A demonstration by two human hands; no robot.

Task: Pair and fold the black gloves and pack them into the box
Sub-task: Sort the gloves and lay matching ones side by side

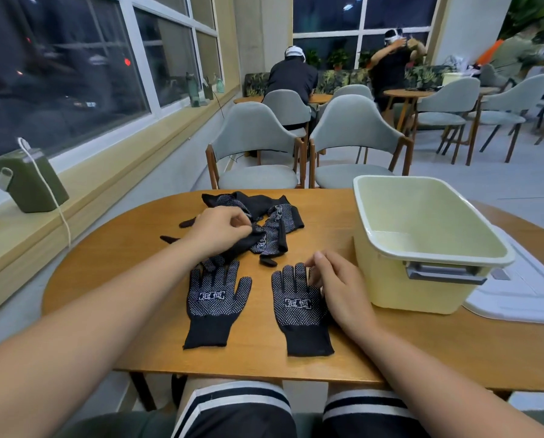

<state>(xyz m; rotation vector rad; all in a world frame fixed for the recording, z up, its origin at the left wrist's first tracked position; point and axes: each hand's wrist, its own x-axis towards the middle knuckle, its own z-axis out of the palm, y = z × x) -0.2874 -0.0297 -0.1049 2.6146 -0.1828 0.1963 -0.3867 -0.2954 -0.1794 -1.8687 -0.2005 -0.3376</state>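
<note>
Black gloves point(266, 235): none packed yet

One pair lies flat on the table point(112, 257): left glove point(212, 303), right glove point(299, 314). Left hand point(220, 230) pinches one from the heap point(283, 213); right hand point(337, 286) curls on the right glove, grip unclear. Box point(391, 279) stands empty, folding undone.

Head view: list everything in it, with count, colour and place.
flat gloves: two, black, white-dotted, near table edge; left glove, right glove
glove pile: one, black, table's far middle
box: one, pale yellow, table's right
white panel: one, right of box
table: one, brown wood
chairs: two grey beyond table, more behind
green case: one, left windowsill
people: two, dark tops, background
left hand: pinches a glove in the pile
right hand: fingers curled on right glove's fingertips
</note>
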